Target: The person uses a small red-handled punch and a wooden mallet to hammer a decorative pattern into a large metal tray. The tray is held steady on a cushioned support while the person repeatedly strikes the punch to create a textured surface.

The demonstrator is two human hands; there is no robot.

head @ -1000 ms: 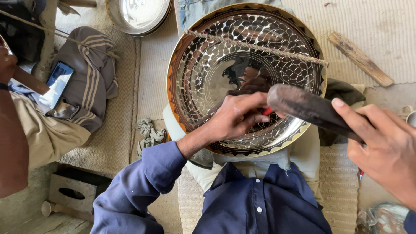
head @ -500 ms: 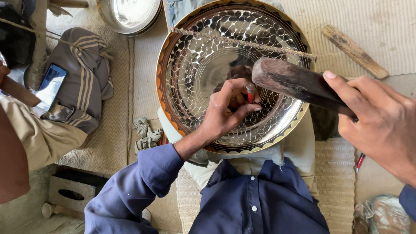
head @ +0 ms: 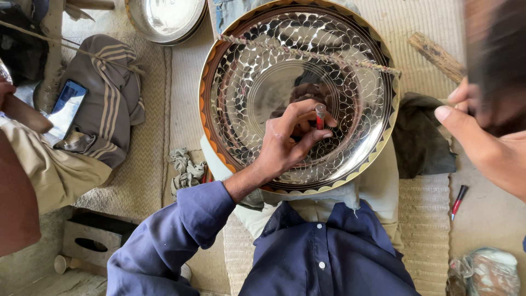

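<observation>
A large shiny metal tray (head: 246,71) with a scale-like hammered pattern and an orange-gold rim rests against my lap. My left hand (head: 287,140) pinches a short red-shafted punch (head: 320,116) upright on the tray's patterned band. My right hand (head: 487,142) is raised at the right edge, closed on a dark hammer (head: 496,60) that is blurred and close to the camera. A twisted cord (head: 307,53) stretches across the tray's upper part.
A second metal bowl (head: 164,19) lies at the top left. A folded striped garment (head: 104,104) with a phone (head: 67,107) sits at the left beside another person's leg (head: 44,164). A wooden stick (head: 438,55), dark cloth (head: 422,137) and red pen (head: 458,200) lie to the right.
My right hand lifted the hammer up off the punch and toward the camera, to the upper right. My left hand keeps the punch on the tray.
</observation>
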